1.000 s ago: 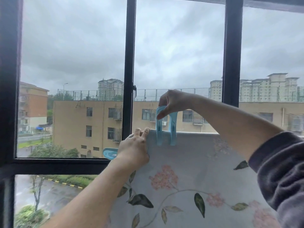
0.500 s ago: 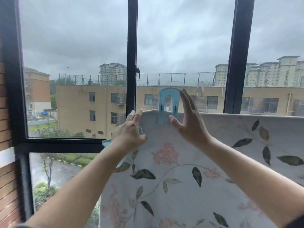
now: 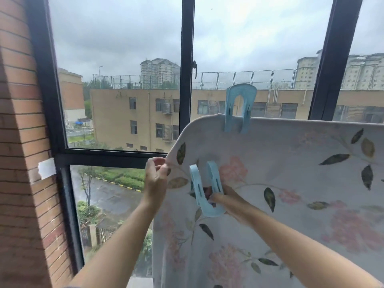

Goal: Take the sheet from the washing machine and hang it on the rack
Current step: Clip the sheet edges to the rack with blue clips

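Pinching the left border of the floral sheet (image 3: pixel 280 183), the left hand (image 3: pixel 155 179) has its grip closed down small, thumb and fingertips meeting on the cloth's edge. Just right of that grip, the right hand (image 3: pixel 226 199) holds a blue clothes clip (image 3: pixel 197 190). Its grip is curled round the clip's bend and its two prongs point upward in front of the sheet. From where I stand I cannot tell whether the prongs touch the cloth.

Above and a little right of the right grip, a second blue clip (image 3: pixel 241 90) sits astride the sheet's top fold, prongs down and arch standing up. The sheet hangs from that straight fold and falls past both grips and both forearms. Whatever carries it is covered by the cloth.

Behind the grips stands the black window frame (image 3: pixel 187 80), with a tan building (image 3: pixel 124 121) and grey sky beyond the glass. Well left of the left grip is a brick wall (image 3: pixel 18 142), with a strip of white tape (image 3: pixel 46 169) at its edge.
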A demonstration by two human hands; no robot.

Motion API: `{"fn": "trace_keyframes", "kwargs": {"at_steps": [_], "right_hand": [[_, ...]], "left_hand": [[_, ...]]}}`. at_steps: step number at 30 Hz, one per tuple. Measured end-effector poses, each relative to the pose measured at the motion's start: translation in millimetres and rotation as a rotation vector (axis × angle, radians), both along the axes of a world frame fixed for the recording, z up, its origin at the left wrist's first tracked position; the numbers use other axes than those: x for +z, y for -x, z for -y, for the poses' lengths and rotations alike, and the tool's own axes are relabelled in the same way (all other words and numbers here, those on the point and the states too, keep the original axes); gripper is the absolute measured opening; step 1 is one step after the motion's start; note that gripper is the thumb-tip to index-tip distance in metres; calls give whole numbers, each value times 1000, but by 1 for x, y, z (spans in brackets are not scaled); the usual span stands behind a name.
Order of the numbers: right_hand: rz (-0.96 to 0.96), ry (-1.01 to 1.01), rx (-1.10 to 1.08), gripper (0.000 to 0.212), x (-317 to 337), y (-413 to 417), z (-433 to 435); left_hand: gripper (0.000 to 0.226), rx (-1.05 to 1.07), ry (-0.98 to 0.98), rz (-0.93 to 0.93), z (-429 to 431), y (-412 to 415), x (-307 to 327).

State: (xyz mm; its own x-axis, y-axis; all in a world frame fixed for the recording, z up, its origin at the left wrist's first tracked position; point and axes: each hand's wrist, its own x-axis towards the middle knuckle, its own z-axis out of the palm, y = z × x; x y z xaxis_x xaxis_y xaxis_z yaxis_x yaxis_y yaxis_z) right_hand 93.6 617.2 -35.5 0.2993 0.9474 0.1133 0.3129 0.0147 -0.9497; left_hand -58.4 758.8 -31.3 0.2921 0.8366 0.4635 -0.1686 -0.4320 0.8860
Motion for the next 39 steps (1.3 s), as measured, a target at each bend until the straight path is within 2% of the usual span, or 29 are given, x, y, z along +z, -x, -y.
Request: {"fn": "trace_keyframes", "kwargs": {"at_steps": [1,3,4,6,8,10,11,13,15,16,17,19,21,24,26,28,29,30,32,34,36,39], "right_hand": [[36,31,13,26,0,-4,-2],[141,84,48,26,-4,-7,-12],[188,107,58,25,-6,-7,-18],[224,157,33,20,-8,-9,-28],[214,180,23,21,-8,-11,-35],[191,202,21,18,-7,-10,-37],[177,208,26,16,-9,-9,-37],[170,222,28,15,-14,-10,-37],[201,274,16,16,-21,-12,-35],[226,299,16,18,-25,-15,-34],[247,316,13,19,-29,-18,-33],[264,329,-27,21,-35,-25,-33],[271,345,-74,21,-41,-31,-33],[284,383,-72,29,-55,-40,-33],[311,451,-47,45,-67,-46,-32],[363,536,10,38,-75,-49,-29],[382,562,31,33,-78,-50,-28],[409,565,9,32,-79,-53,-28],[459,538,-104,34,-84,-59,-25],[491,588,-112,39,-92,-63,-19],[527,622,-106,43,-106,-70,-11],[496,540,-224,41,-126,-78,0]], "left_hand": [[39,3,-12,-167,-19,6,-19],[55,-189,74,-515,-40,11,-55],[46,-213,59,-668,-49,13,-68],[12,-28,-108,-894,-62,23,-65],[14,250,-234,-1007,-81,39,-46],[14,475,-334,-971,-97,45,-34],[14,503,-335,-957,-99,42,-37],[19,348,-223,-1048,-92,21,-59],[27,98,-97,-1287,-82,2,-96],[28,66,-88,-1353,-81,-2,-109],[27,119,-119,-1356,-82,-1,-115],[19,303,-180,-1207,-92,4,-117],[18,415,-130,-1089,-102,6,-119],[23,330,21,-1201,-100,0,-133],[19,246,140,-1022,-104,-8,-149],[19,83,314,-707,-110,-12,-156],[33,-6,331,-646,-115,-14,-160],[56,-102,307,-645,-117,-16,-165],[93,-165,254,-775,-112,-22,-175],[107,-157,239,-800,-108,-26,-188],[102,-125,241,-736,-102,-26,-203],[81,54,292,-627,-77,-18,-214]]}}
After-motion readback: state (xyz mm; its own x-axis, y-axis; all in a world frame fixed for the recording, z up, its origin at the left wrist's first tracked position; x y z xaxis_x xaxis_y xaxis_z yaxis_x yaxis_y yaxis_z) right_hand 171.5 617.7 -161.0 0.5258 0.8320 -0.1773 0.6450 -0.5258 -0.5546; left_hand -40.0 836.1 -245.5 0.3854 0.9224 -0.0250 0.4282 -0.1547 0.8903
